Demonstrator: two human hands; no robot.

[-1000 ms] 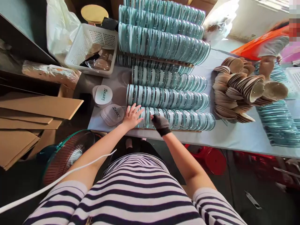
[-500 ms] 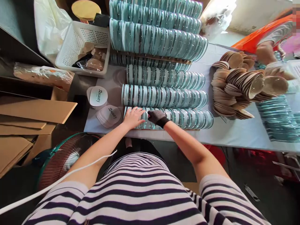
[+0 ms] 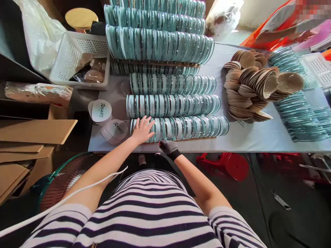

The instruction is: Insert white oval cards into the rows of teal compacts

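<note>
The thing in work is the front row point(image 3: 191, 127) of clear round cases, which stand on their edges, side by side, on the tabletop point(image 3: 245, 143). The long axis of this row goes from 9 o'clock to 3 o'clock, almost parallel with the near edge of the tabletop.

The left hand point(image 3: 141, 131) is the nearer of the 2: it lies upon the 9 o'clock end of the row, palm down. Its fingers are spread open and touch the tops of the cases, without closing around any of them. From these fingers, the greater part of the row extends toward 3 o'clock.

The right hand point(image 3: 169, 147), in a dark glove, is lower, at about 4 o'clock from the left hand, by the near edge of the tabletop. From its fingers the row lies at 12 o'clock, just beside. These fingers are bent, but I cannot tell whether they grip something, or whether they touch the brown strip point(image 3: 199, 138) under the row.

A second row point(image 3: 173, 106) lies at 12 o'clock from the front row, nearly parallel. Printed cards point(image 3: 114, 131) lie at 9 o'clock from the left hand.
</note>
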